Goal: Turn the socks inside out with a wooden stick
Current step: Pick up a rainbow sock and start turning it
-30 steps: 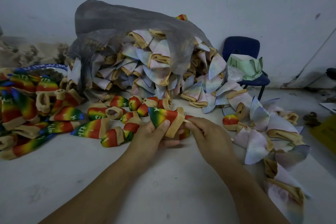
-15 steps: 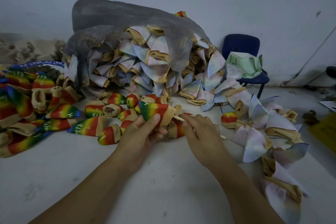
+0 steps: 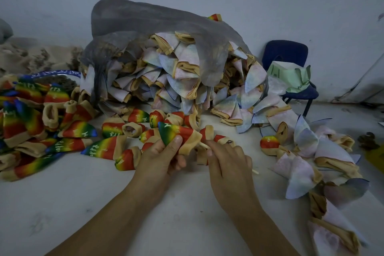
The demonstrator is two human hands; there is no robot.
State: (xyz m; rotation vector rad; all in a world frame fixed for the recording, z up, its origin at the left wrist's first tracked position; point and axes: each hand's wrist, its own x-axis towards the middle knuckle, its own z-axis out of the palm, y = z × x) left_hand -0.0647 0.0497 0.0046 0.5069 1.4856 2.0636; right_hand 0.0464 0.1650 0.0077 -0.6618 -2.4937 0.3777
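My left hand [image 3: 160,157] grips a rainbow sock [image 3: 176,133] with a tan cuff, thumb pressed on its green toe end. A thin wooden stick [image 3: 203,146] runs from inside the sock's cuff down through my right hand [image 3: 227,163], which holds it; the stick's other tip [image 3: 255,171] pokes out past my palm. A second tan-cuffed sock [image 3: 204,151] lies right behind my right fingers. Both hands hover just above the white table [image 3: 104,203].
Rainbow socks [image 3: 41,131] are heaped on the left. A grey mesh bag [image 3: 145,27] spills pale inside-out socks [image 3: 176,81] at the back, trailing down the right side [image 3: 311,162]. A blue chair [image 3: 291,72] with a green bag stands by the wall.
My right hand drew back from the sock's cuff, and the stick now shows between cuff and hand. My left hand shifted its thumb up toward the green toe end.
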